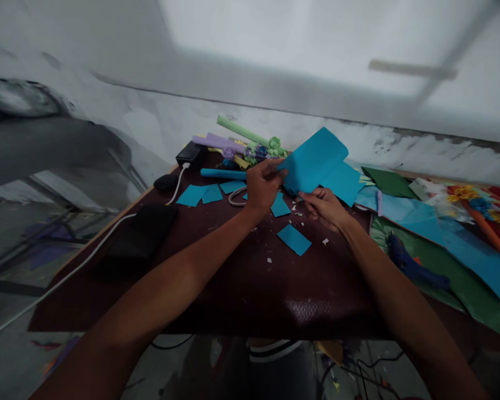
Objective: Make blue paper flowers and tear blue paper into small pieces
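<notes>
A large blue paper sheet (pixel 314 158) is held up above the table, its top right corner curling over. My left hand (pixel 265 188) is closed on the sheet's left edge, thumb and fingers pinching it. At the lower edge, the fingers of my right hand (pixel 323 208) are closed against the paper; a dark shape beside them is too unclear to name. Below the hands lies a small blue paper rectangle (pixel 294 240), with another blue piece (pixel 280 205) just behind. More cut blue pieces (pixel 192 195) and a blue paper roll (pixel 223 173) lie left of my left hand.
Purple and green paper tubes (pixel 245 130) with flowers lie at the back. On the left are a black box (pixel 191 154), a white cable (pixel 178 186) and a dark case (pixel 144 236). A blue glue gun (pixel 416 266) rests on green sheets at right. The dark red tabletop (pixel 250 294) ends in front.
</notes>
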Motion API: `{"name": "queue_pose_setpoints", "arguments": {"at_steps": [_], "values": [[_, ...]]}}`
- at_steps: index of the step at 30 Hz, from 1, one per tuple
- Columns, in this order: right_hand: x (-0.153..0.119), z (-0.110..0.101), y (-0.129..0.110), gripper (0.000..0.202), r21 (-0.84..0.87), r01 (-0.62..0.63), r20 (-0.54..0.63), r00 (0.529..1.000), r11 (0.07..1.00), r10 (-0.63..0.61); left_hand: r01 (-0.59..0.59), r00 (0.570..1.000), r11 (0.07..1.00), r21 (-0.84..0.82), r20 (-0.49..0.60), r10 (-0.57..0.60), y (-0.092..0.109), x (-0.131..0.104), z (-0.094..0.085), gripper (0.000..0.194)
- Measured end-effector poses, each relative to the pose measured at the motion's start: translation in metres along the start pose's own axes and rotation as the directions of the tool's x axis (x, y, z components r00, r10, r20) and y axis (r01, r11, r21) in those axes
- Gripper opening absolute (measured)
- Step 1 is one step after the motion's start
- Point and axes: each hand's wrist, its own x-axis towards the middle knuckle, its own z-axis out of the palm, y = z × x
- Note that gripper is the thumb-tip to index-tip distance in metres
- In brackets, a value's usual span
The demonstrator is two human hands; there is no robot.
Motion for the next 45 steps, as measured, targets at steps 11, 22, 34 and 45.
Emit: {"name": "queue_pose_setpoints", "arguments": {"at_steps": [11, 22, 34, 45], "values": [[0.005, -0.004, -0.001, 0.076, 0.163, 0.066, -0.117, 0.992, 0.984, -0.047, -0.019, 0.998, 0.999, -0.032, 0.054, 0.021, -0.003, 0.002, -0.002, 0.030], [0.006, -0.006, -0.006, 0.070, 0.194, 0.112, -0.133, 0.987, 0.975, -0.087, -0.007, 0.997, 0.998, -0.067, 0.079, 0.013, -0.008, 0.011, -0.010, 0.034], [0.010, -0.016, -0.004, 0.071, 0.253, 0.166, -0.243, 0.964, 0.953, -0.104, 0.003, 0.994, 1.000, -0.028, 0.110, 0.000, -0.008, 0.018, -0.015, 0.046], [0.016, -0.028, -0.006, 0.077, 0.202, 0.258, -0.329, 0.926, 0.945, -0.183, 0.006, 0.988, 0.996, -0.091, 0.154, 0.008, -0.016, 0.024, -0.021, 0.044]]}}
